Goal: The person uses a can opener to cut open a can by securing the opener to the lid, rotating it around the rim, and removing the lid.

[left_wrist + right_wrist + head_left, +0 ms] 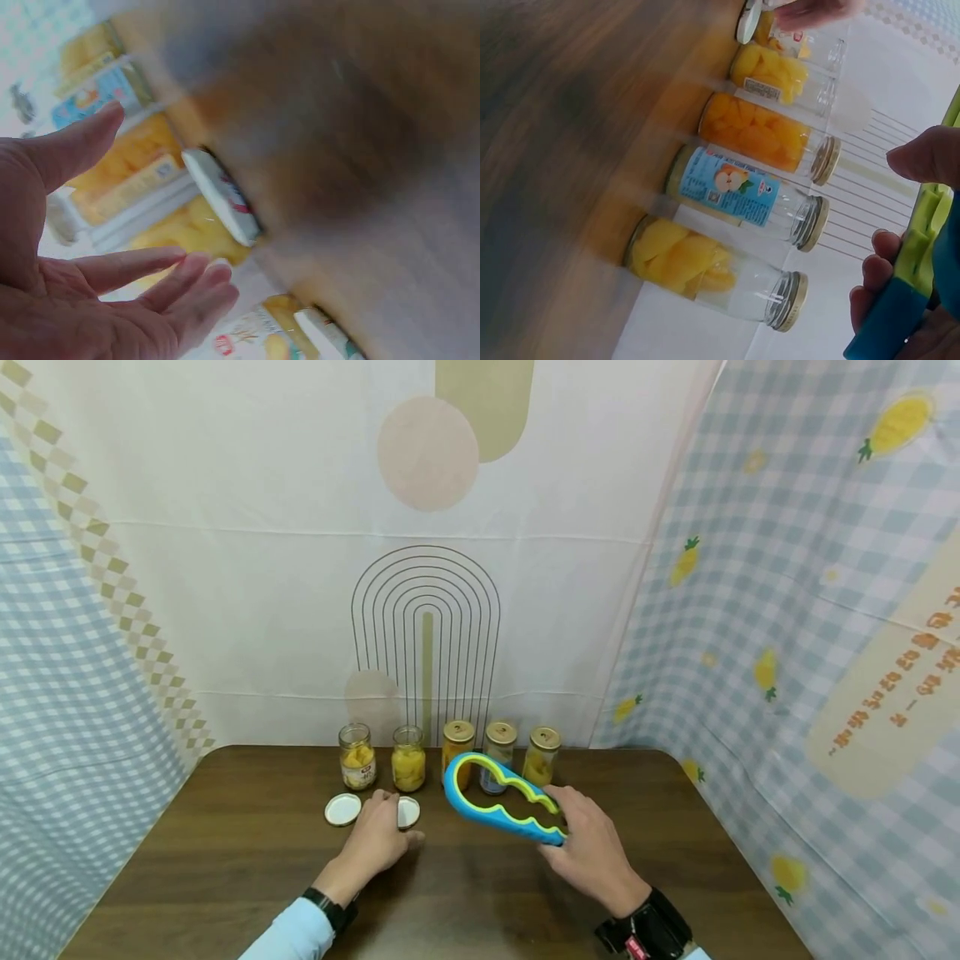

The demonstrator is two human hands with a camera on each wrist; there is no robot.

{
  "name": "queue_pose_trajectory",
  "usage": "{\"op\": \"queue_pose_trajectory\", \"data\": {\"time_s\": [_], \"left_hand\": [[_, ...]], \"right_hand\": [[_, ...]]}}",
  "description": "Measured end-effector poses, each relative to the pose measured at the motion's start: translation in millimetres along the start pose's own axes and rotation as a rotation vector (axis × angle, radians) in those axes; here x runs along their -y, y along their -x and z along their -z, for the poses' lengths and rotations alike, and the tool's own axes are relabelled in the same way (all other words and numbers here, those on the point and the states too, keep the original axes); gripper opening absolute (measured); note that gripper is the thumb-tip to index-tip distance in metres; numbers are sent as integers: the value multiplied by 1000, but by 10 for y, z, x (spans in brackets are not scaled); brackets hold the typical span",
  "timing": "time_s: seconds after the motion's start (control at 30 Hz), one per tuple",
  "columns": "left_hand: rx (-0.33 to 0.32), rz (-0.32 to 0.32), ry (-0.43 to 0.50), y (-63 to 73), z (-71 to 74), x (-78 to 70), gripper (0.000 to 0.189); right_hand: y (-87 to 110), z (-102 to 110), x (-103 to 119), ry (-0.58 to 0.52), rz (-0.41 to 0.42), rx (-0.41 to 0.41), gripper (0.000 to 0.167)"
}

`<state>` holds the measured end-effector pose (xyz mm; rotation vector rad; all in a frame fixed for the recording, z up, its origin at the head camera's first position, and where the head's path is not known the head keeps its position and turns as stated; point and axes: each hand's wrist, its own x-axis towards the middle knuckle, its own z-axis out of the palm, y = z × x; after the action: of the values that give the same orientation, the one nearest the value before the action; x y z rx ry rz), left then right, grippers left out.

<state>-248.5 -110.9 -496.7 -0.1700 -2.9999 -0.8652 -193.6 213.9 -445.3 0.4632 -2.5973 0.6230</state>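
My left hand (377, 837) hovers by a white-lined jar lid (408, 812), its thumb and fingers apart in the left wrist view and holding nothing. Just left of that hand, a second lid (342, 809) lies flat. Behind them stand two uncapped glass jars of yellow fruit, the left jar (358, 768) and the right jar (408, 768). My right hand (592, 847) grips a blue and green jar opener (491, 817) by its handle end, raised in front of three capped jars: an orange-fruit jar (754, 135), a blue-labelled jar (731, 186) and a yellow-fruit jar (682, 255).
The jars form a row along the back of the dark wooden table (247, 835). A white printed cloth (262, 610) hangs right behind them. Blue checked cloth (750, 635) hangs at the right side, and more at the left.
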Motion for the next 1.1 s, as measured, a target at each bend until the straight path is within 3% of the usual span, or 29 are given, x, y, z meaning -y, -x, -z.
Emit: {"op": "queue_pose_trajectory", "data": {"time_s": [0.1, 0.3, 0.5, 0.7, 1.1], "left_hand": [[3, -7, 45, 168, 69, -82, 80], [120, 36, 272, 544, 216, -254, 74], [106, -11, 297, 770, 260, -340, 73], [95, 7, 310, 851, 268, -348, 71], [58, -9, 327, 864, 178, -332, 66]], "right_hand": [[13, 5, -23, -4, -18, 1, 62], [37, -13, -70, -12, -33, 11, 63], [66, -21, -117, 10, -56, 5, 63], [89, -16, -133, 9, -57, -1, 62], [129, -21, -165, 12, -86, 13, 64]]}}
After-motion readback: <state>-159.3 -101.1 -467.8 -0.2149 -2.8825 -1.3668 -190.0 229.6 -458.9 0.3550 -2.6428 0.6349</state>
